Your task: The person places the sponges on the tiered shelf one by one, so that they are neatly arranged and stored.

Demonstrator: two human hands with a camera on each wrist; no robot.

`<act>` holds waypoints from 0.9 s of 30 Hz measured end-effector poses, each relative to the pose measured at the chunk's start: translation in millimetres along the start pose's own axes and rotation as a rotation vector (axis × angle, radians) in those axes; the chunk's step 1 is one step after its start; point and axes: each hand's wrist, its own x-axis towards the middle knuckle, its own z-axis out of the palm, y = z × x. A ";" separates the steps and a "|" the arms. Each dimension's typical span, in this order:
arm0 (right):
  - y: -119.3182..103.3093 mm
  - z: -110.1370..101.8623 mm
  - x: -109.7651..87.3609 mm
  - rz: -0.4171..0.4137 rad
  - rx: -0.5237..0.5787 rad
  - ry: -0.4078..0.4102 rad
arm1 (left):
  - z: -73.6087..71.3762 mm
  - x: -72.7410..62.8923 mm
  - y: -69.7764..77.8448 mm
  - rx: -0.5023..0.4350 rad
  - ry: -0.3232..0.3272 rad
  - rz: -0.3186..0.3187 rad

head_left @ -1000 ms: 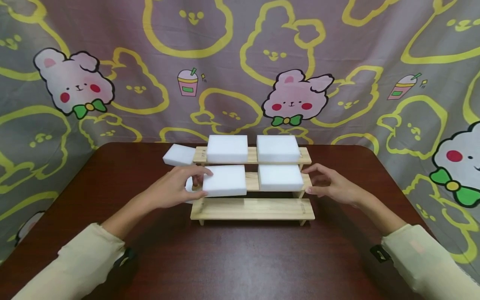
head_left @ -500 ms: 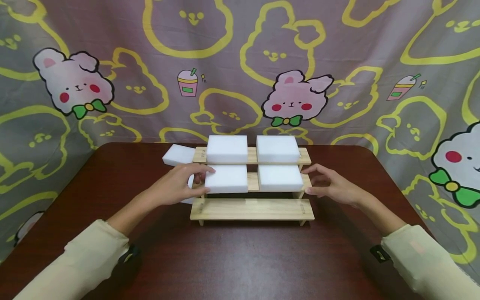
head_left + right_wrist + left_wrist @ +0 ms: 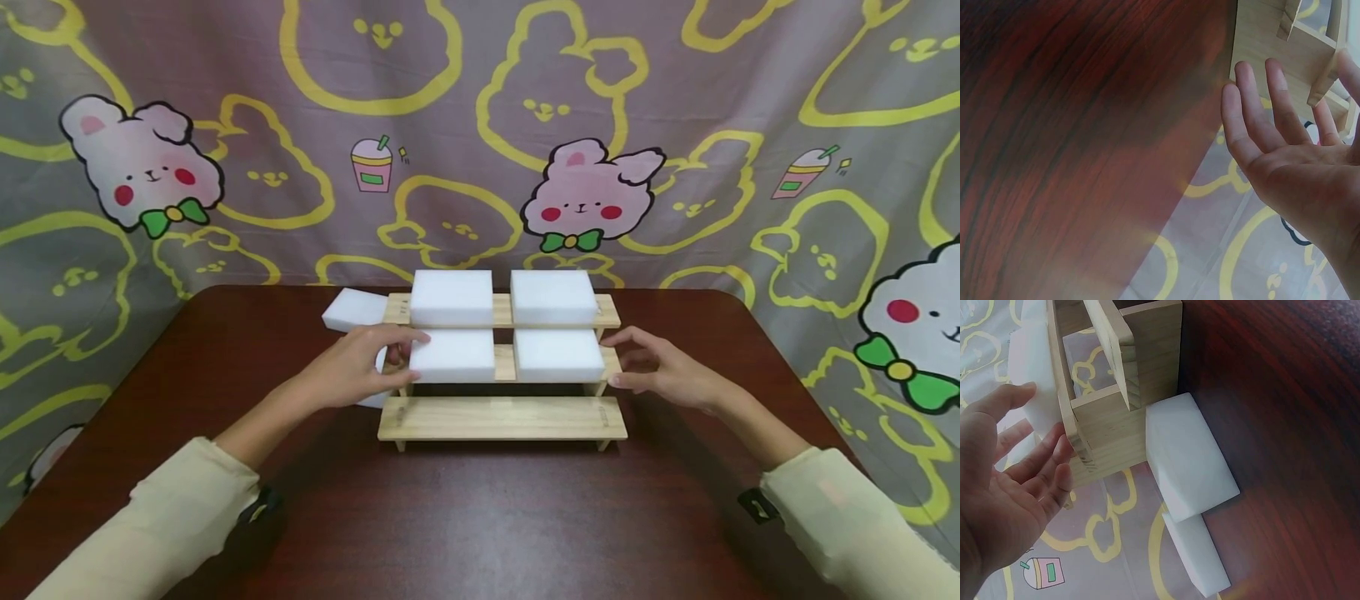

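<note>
A three-tier wooden shelf (image 3: pixel 502 418) stands on the table. My left hand (image 3: pixel 341 367) holds a white foam block (image 3: pixel 453 357) by its left side, at the left of the middle tier. In the left wrist view the thumb (image 3: pixel 1022 390) lies against this foam block (image 3: pixel 1032 375). At the other end of that tier sits another foam block (image 3: pixel 558 358). My right hand (image 3: pixel 671 371) is beside the shelf's right end, thumb and forefinger tips right at the middle tier's edge. Its other fingers (image 3: pixel 1280 103) are loosely extended in the right wrist view.
Two foam blocks, one left (image 3: pixel 452 298) and one right (image 3: pixel 553 298), sit on the top tier. Left of the shelf, a foam block (image 3: pixel 354 308) lies on the dark table (image 3: pixel 480 517); another (image 3: pixel 371 400) is partly hidden by my left hand. A patterned curtain (image 3: pixel 450 125) hangs behind.
My left hand has moved the foam block slightly right and back, and it now lines up with the middle tier. The right hand keeps its place at the shelf's end.
</note>
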 end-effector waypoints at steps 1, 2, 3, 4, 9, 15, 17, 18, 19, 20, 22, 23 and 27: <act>-0.1 0.0 0.0 0.000 0.000 0.000 | -0.1 0.0 0.0 0.000 0.000 -0.001; -0.1 0.1 0.1 -0.001 0.000 0.000 | -0.1 0.0 0.0 -0.001 0.000 -0.002; -0.1 0.1 0.1 -0.001 0.000 0.000 | -0.2 0.0 0.1 -0.002 0.000 -0.003; -0.1 0.2 0.1 -0.001 0.001 0.000 | -0.3 0.0 0.1 -0.003 0.000 -0.004; 0.0 0.6 0.2 0.001 0.004 0.000 | -0.5 -0.1 0.4 -0.003 -0.004 -0.006; -0.1 1.1 0.4 0.001 0.004 -0.003 | -1.5 -1.5 0.7 -0.015 -0.009 -0.002; -0.3 1.0 0.4 0.002 0.003 -0.003 | -2.1 -2.9 0.0 -0.022 -0.007 0.004; -0.3 1.0 0.3 0.002 0.003 -0.004 | -2.7 -3.9 -0.5 -0.025 -0.004 0.006; -0.4 0.9 0.3 0.003 0.002 -0.004 | -3.4 -5.0 -1.2 -0.028 0.000 0.009; -0.5 0.8 0.2 0.004 0.002 -0.005 | -4.4 -6.4 -1.9 -0.030 0.009 0.011; -0.8 0.7 0.1 0.006 0.003 -0.004 | -7.1 -9.4 -3.7 -0.023 0.031 0.015; -0.9 0.6 0.1 0.007 0.004 -0.004 | -8.7 -11.1 -4.8 -0.017 0.043 0.017; -1.4 0.2 -0.5 0.010 0.009 -0.004 | -14.9 -18.9 -10.9 0.039 0.084 0.013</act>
